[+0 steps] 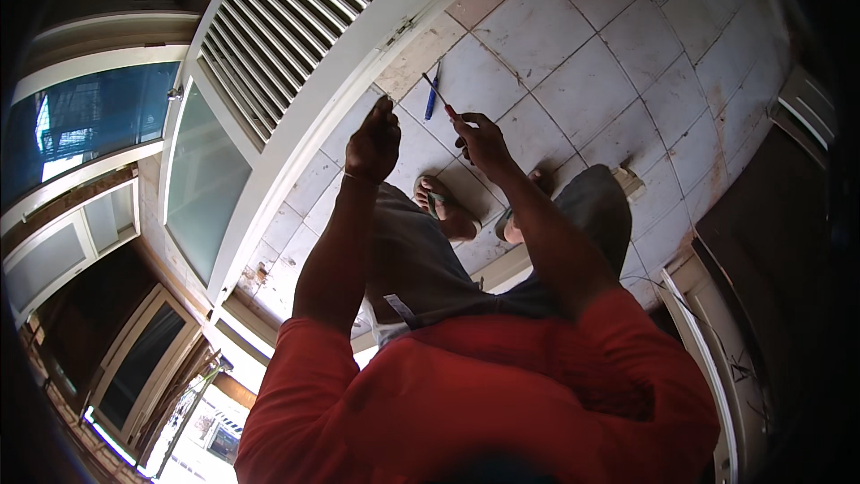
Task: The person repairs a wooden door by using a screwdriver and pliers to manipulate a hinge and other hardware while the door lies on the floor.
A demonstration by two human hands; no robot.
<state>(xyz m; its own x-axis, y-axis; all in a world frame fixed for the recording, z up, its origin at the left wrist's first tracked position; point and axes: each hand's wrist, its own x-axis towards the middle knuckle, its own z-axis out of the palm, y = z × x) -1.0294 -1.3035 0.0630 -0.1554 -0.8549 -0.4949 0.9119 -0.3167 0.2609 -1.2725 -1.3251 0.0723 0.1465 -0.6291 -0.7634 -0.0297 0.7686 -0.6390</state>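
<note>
A screwdriver (pixel 451 113) with a red handle is held in my right hand (pixel 484 145). Its dark shaft points up and to the left, over the floor. To the left, my left hand (pixel 373 143) is raised beside the edge of a white louvred door (pixel 309 130). The fingers of that hand are closed together, and whatever they pinch, if anything, is too small and dark to make out. A blue-handled tool (pixel 431 106), perhaps another screwdriver, lies on the tiles just beyond the red one.
Stained white floor tiles (pixel 573 63) spread ahead and to the right. My sandalled feet (pixel 443 208) stand just below the hands. The door has a frosted pane (pixel 206 179); a blue-tinted window (pixel 98 116) is farther left. A pale panel (pixel 703 332) leans at lower right.
</note>
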